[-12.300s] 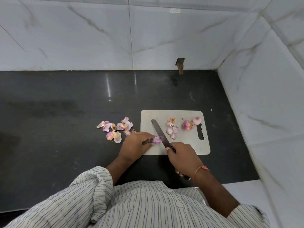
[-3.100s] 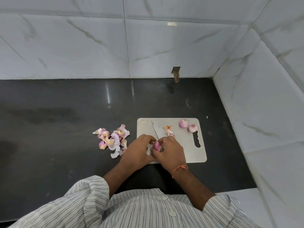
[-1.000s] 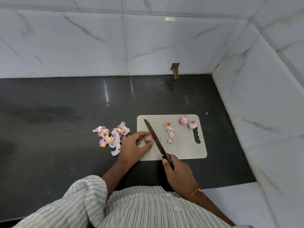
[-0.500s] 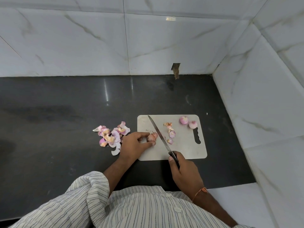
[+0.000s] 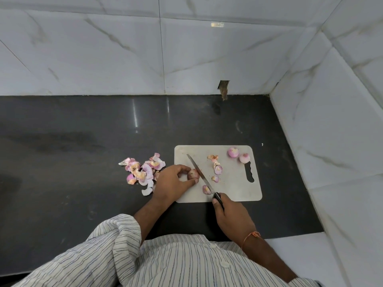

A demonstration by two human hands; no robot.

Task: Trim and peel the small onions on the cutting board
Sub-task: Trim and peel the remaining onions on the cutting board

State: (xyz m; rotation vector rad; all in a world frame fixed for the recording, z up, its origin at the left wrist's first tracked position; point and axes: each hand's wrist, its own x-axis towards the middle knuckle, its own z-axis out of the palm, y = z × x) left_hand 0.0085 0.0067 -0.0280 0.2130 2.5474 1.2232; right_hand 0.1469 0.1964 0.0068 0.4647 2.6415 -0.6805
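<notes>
A pale cutting board lies on the black counter. My left hand pins a small unpeeled onion against the board's left part, thumb and fingers around it. My right hand grips the black handle of a knife, whose blade slants up-left and rests against the onion's right end. A cut-off piece lies just right of the blade's lower part. Two peeled onions sit at the board's far right corner. Skin scraps lie mid-board.
A heap of pink and white onion peels lies on the dark counter left of the board. White marble walls close the counter at the back and right. The board has a handle slot on its right side.
Over the last second my right hand brought the knife in against the onion held by my left hand; a cut piece now lies beside the blade. Earlier, both hands were peeling an onion.
</notes>
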